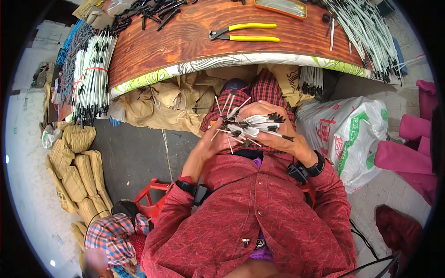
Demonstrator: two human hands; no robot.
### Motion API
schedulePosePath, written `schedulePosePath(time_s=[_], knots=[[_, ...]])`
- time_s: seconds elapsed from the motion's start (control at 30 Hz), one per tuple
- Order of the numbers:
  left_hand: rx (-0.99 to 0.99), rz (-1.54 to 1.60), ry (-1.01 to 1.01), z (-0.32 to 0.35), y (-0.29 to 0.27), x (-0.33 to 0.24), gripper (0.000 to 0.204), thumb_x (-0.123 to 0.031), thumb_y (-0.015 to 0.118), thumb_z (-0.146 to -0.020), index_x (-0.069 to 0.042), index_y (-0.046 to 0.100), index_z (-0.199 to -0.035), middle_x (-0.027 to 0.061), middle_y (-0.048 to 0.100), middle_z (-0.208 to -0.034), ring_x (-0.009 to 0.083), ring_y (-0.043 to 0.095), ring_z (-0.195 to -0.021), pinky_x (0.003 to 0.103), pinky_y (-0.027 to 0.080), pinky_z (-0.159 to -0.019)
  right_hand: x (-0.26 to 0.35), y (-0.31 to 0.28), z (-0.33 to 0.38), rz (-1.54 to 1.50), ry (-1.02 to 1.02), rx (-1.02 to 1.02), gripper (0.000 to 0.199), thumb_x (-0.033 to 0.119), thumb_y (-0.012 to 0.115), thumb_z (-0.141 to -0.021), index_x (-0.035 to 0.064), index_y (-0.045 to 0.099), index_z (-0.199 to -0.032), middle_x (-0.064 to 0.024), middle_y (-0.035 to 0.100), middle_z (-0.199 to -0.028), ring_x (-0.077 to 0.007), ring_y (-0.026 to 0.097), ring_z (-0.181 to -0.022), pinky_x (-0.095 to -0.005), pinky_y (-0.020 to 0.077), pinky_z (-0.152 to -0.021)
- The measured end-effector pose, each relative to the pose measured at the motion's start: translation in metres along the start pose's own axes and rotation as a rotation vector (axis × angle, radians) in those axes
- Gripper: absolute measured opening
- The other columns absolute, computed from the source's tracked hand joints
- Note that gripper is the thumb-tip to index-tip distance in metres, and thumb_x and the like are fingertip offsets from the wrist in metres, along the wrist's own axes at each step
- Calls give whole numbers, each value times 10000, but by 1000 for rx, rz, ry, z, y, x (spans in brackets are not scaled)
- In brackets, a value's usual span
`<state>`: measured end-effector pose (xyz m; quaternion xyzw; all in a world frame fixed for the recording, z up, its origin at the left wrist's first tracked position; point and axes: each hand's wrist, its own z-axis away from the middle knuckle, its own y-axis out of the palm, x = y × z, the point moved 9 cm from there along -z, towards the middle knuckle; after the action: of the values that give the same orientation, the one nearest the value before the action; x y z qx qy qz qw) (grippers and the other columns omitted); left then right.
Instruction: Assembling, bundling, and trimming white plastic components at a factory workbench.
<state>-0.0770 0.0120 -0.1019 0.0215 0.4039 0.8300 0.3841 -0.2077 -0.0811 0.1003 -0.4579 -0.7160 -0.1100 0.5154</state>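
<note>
Over my lap I hold a loose bundle of thin white rods with black ends (pixel 251 131). My left hand (pixel 207 144) closes around its left side, where rods fan out in several directions. On the other side, my right hand (pixel 289 139) is closed on the bundle, with black tips poking out between and past the fingers. Parts of both hands' fingers are hidden behind the rods. On the table (pixel 185 46) beyond lie end-cutting pliers (pixel 252 39) with yellow handles, touched by neither hand.
Bundled white rods (pixel 95 69) stand at the table's left end; more rods (pixel 366 37) lie at its right. Black parts (pixel 153 11) and an orange-rimmed tray (pixel 282 8) sit at the back. A white plastic bag (pixel 345 139) fills the right floor. Someone in plaid (pixel 111 238) is lower left.
</note>
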Motion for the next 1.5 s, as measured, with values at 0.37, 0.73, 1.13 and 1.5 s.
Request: schedulePosePath(time_s=[0.37, 0.73, 1.13, 1.5], knots=[[-59, -953, 928, 105, 82, -113, 485, -339, 721, -862, -34, 608, -1222, 93, 657, -1154, 191, 613, -991, 339, 479, -898, -3, 24, -10, 65, 103, 190, 296, 201, 788, -737, 52, 678, -968, -84, 702, -971, -263, 676, -865, -355, 508, -769], [480, -1102, 990, 115, 133, -103, 254, -149, 759, -815, -24, 671, -1018, 93, 671, -968, 232, 622, -951, 359, 477, -888, 12, 30, -13, 224, 53, 171, 330, 170, 812, -680, 68, 668, -959, -58, 696, -921, -257, 669, -809, -349, 517, -687], [236, -874, 850, 123, 124, -99, 138, -16, 687, -813, -17, 679, -951, 104, 651, -933, 163, 634, -807, 296, 497, -725, 29, 30, -12, 199, 8, 161, 537, 311, 850, -660, 52, 644, -1083, -85, 673, -1022, -259, 674, -906, -349, 541, -745], [244, -937, 818, 121, 123, -93, 167, -52, 663, -809, -9, 649, -970, 121, 634, -899, 227, 591, -891, 350, 481, -790, -8, 7, 4, -103, 226, 101, 676, 297, 842, -716, 16, 557, -1260, -111, 621, -1222, -225, 591, -1155, -370, 453, -1026]])
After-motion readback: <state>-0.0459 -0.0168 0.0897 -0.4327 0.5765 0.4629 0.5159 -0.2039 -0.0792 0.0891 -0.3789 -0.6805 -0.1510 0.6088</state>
